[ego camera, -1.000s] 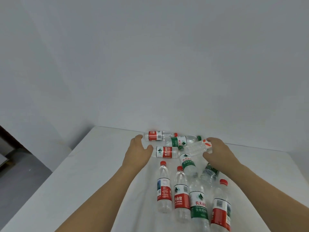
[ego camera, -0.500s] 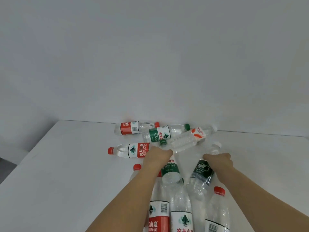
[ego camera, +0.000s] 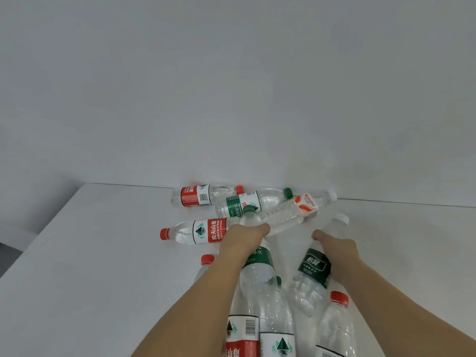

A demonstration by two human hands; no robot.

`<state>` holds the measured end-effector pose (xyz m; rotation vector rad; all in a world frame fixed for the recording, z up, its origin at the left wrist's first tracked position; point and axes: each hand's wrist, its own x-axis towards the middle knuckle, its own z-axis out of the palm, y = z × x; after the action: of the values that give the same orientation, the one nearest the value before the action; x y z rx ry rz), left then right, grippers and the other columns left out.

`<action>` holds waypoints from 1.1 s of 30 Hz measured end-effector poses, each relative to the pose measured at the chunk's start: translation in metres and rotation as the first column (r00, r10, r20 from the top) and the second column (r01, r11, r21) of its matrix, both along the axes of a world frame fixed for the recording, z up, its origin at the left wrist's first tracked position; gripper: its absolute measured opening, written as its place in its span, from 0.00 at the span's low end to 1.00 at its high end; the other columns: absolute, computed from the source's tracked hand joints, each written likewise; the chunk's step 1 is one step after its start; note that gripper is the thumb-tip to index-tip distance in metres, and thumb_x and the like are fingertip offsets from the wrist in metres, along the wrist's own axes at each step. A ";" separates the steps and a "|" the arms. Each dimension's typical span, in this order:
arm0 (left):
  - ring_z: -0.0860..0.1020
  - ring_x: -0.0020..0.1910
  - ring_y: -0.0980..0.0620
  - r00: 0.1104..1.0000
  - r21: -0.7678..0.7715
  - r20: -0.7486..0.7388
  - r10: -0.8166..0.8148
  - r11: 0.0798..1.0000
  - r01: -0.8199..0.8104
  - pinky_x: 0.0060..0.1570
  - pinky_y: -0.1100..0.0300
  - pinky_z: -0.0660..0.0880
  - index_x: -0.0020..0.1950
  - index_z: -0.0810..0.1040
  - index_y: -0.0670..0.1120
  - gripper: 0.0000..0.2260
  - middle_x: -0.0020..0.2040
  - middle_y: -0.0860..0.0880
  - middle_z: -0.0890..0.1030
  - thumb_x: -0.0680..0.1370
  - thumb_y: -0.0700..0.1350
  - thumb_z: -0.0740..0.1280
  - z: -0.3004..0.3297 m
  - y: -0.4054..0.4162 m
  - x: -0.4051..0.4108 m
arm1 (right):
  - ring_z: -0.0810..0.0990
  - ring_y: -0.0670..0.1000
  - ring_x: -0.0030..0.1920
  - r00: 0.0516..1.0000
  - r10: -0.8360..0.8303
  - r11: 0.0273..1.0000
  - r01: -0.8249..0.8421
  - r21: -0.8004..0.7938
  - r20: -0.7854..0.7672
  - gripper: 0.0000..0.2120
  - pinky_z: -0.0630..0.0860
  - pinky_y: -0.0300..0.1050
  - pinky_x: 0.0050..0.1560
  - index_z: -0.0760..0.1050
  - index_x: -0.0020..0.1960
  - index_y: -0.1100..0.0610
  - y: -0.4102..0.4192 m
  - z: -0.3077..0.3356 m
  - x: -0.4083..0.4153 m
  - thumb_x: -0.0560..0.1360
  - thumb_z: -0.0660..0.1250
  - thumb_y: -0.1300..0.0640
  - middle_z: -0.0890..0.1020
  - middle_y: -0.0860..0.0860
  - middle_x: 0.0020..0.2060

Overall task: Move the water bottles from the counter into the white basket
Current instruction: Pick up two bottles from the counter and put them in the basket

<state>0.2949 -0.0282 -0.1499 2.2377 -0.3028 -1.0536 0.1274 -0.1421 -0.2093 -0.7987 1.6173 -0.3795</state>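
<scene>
White counter point(ego camera: 103, 253) strewn with bottles, our left hand point(ego camera: 242, 238) gripping a green-label bottle point(ego camera: 257, 269), our right hand point(ego camera: 337, 248) clasping a dark-label bottle point(ego camera: 313, 269).

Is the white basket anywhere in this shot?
No, only the white counter, the wall and the scattered water bottles show, with both hands on bottles.

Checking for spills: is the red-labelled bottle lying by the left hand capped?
Capped. The red-labelled bottle lies on its side on the counter, its red cap on the neck, pointing left.
</scene>
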 end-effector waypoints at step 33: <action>0.81 0.46 0.56 0.760 -0.659 0.592 0.267 0.703 0.266 0.44 0.53 0.79 0.67 0.63 0.54 0.31 0.51 0.53 0.78 0.69 0.62 0.71 0.442 0.282 -0.008 | 0.85 0.52 0.36 0.761 0.572 0.465 0.005 -0.885 0.305 0.12 0.83 0.57 0.47 0.78 0.41 0.50 0.270 0.520 0.016 0.60 0.74 0.50 0.84 0.48 0.35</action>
<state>0.2864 0.2533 0.2925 1.7525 -0.8557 -0.0092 0.1433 0.1276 0.3109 -1.5258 0.5697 -1.1036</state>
